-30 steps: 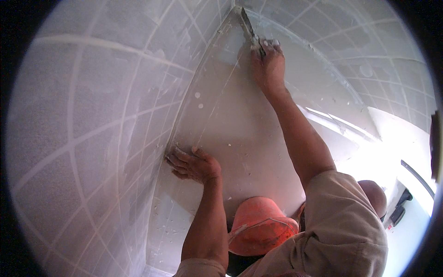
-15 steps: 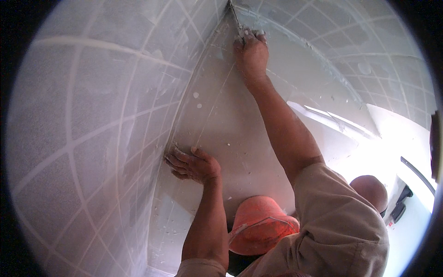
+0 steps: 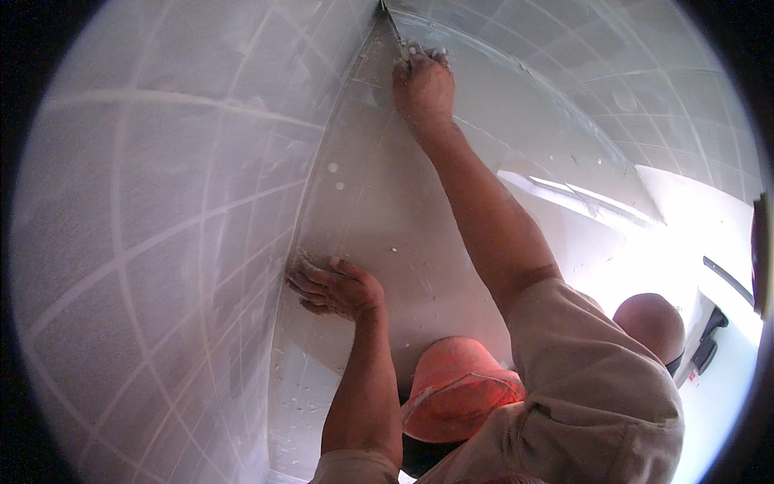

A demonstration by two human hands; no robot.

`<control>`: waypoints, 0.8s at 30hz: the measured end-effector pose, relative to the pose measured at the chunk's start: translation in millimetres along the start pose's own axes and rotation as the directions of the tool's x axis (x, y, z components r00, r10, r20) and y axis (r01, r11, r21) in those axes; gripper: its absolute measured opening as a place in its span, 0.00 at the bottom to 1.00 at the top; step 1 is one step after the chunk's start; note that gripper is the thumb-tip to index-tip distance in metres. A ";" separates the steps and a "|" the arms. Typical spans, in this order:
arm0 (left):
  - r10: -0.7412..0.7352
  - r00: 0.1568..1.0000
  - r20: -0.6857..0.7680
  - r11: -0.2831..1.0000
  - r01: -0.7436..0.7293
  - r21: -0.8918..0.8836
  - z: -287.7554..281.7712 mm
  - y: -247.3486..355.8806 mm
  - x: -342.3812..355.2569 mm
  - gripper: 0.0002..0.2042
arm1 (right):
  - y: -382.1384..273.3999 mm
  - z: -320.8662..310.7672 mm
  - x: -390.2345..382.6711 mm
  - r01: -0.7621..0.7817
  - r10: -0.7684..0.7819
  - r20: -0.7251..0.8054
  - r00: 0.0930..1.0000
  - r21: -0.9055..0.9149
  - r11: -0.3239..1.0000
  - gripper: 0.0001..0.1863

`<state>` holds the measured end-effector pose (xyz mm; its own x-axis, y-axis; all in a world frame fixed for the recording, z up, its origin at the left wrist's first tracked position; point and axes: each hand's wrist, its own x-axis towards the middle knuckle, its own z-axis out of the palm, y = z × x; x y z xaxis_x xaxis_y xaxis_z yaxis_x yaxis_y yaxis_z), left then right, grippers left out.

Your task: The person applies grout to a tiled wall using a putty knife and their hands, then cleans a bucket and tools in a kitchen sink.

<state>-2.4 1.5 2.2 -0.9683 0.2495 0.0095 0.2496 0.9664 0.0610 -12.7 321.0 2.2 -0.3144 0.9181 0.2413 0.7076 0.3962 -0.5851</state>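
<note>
At the upper corner of the smooth surface (image 3: 427,202), the thin-bladed tool (image 3: 392,27) points into the junction with the gridded surface (image 3: 161,173). The right hand (image 3: 425,82) is closed around its near end. The left hand (image 3: 340,289) is open, visibly holding nothing, fingertips at the shared edge. An orange-red bucket (image 3: 455,371) appears beside the left forearm (image 3: 361,387).

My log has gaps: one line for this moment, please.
right hand: holds thin tool at corner | left hand: open, beside gridded wall | bucket: orange-red
</note>
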 end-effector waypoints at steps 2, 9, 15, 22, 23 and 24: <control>-0.019 1.000 0.021 1.000 0.018 0.023 0.5 0.0 0.3 0.35 | 1.8 -2.3 -1.1 -0.032 0.032 -0.024 0.999 0.015 0.999 0.18; 0.016 1.000 -0.015 0.999 -0.015 0.046 5.2 -4.9 -0.8 0.34 | 15.1 -36.4 -25.8 -0.238 0.237 0.020 0.971 0.018 0.971 0.22; 0.017 0.987 -0.158 0.997 -0.004 0.083 14.8 0.1 -2.1 0.31 | 50.9 -61.4 -46.6 -0.218 0.211 -0.088 0.973 -0.081 0.973 0.23; 0.004 0.974 -0.228 0.993 0.023 0.120 23.4 -10.3 -2.0 0.31 | 83.6 -94.1 -72.0 -0.240 0.230 -0.158 0.960 -0.051 0.969 0.24; 0.003 0.970 -0.242 0.991 0.029 0.131 25.0 -12.8 -2.0 0.31 | 87.5 -98.2 -75.0 -0.246 0.235 -0.163 0.958 -0.050 0.968 0.24; 0.014 0.972 -0.236 0.992 0.016 0.125 22.4 -6.1 -4.4 0.31 | 96.1 -103.9 -77.4 -0.256 0.238 -0.190 0.953 -0.079 0.963 0.24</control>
<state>0.4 -4.1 -20.6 -0.9388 0.2413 0.2460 0.2327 0.9705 -0.0637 145.3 289.4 7.8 -0.0113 0.9713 0.2374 0.8124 0.1473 -0.5641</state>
